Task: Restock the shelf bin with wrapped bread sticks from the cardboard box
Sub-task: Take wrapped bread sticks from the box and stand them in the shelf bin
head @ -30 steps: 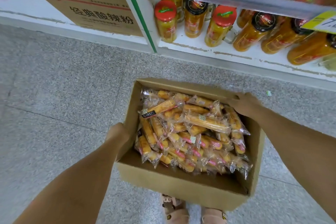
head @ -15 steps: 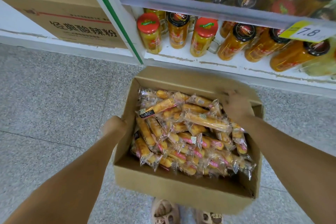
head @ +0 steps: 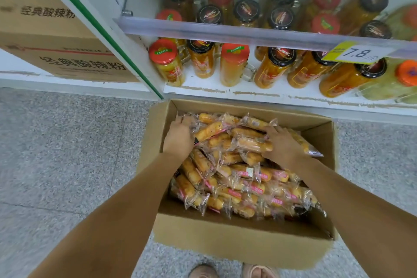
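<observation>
I have one open cardboard box [head: 237,246] below the camera, its far wall just beside the foot of the shelf unit [head: 248,95]. It holds a loose heap of wrapped bread sticks [head: 239,178]. There are dozens, too many and too overlapped for me to count, all in clear film with pink print.

Both hands are inside the box at the far end of the heap. The right hand [head: 282,144] has its fingers spread over one stick and its thumb under it, gripping it. The left hand [head: 180,135] has its fingers curled into the wrappers at the left wall. I cannot tell if it holds anything.

Along the front of the lower shelf I count at least seven jars [head: 234,65], with more behind and above. One yellow price tag [head: 358,53] reads 7.8. One printed carton [head: 67,56] stands to the left.
</observation>
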A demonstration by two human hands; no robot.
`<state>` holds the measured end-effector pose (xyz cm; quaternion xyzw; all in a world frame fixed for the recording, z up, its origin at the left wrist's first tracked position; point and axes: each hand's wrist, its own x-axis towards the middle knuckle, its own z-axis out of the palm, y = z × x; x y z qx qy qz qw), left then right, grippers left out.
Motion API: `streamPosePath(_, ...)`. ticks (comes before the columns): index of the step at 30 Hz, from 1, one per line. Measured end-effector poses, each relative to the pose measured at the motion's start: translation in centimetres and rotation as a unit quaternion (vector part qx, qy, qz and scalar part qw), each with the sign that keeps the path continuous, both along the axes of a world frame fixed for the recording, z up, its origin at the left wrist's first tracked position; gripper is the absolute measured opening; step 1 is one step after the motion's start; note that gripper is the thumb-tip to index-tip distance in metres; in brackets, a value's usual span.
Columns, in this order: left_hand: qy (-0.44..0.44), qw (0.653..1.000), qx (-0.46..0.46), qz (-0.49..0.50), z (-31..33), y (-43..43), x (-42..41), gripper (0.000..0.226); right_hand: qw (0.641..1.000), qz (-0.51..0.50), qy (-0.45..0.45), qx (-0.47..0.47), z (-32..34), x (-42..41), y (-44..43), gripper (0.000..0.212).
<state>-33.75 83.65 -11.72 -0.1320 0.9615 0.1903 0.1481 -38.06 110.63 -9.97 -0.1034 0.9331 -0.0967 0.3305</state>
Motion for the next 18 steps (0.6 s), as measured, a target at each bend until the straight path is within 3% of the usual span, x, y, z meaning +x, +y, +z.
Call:
streamPosePath(3,-0.185,0.982,-0.025,-0.029,-2.5,0.0,0.2,0.064,0.999,0.031,0.020,0.026,-0.7,0.3,0.6,0.069)
streamPosePath(5,-0.245,0.965,-0.080,-0.047,-3.6,-0.1,0.7,0.067,0.997,0.046,0.049,0.034,-1.0,0.3,0.6,0.063)
streamPosePath(9,-0.227,0.967,-0.111,-0.033,-4.5,-0.6,1.3,0.057,0.996,0.038,0.080,0.017,-1.0,0.4,0.2,0.051)
streamPosePath(15,-0.240,0.968,0.041,0.054,-3.4,0.4,2.6,0.062,0.994,-0.057,-0.002,-0.096,0.7,0.0,0.8,0.055)
streamPosePath(17,-0.232,0.965,0.091,0.087,-2.1,0.7,3.1,0.046,0.967,-0.160,-0.074,-0.184,2.6,-0.2,1.0,0.044)
streamPosePath(18,-0.222,0.964,0.109,0.098,-1.1,0.7,3.3,0.039,0.937,-0.223,-0.125,-0.238,3.8,-0.2,1.2,0.034)
